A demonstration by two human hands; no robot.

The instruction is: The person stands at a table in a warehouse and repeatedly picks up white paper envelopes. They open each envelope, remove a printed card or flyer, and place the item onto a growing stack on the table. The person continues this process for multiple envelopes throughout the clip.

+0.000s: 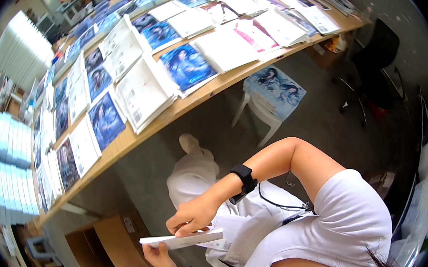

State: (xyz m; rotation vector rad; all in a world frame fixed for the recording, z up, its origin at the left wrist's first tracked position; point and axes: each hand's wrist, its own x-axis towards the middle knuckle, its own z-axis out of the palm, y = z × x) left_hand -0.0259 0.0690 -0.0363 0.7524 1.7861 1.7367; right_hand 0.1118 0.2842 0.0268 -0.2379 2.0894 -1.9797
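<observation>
A thin white stack of sheets or envelopes (182, 241), seen nearly edge-on, lies between my hands in front of my lap. My left hand (158, 254) grips its left end, with the thumb against the near face. My right hand (193, 217) is bent over the upper edge, fingers curled; some fingertips are hidden, so its hold cannot be told. Beneath the right end shows a white printed piece with a barcode (224, 245). Both wrists wear black straps with small devices.
A long wooden table (195, 101) ahead carries rows of white packets (144, 92) and blue illustrated prints (186, 67). A white stool (261, 123) bearing a print, an open cardboard box (113, 247) and a black office chair (376, 56) stand on the floor. Tall stacks (8, 180) stand left.
</observation>
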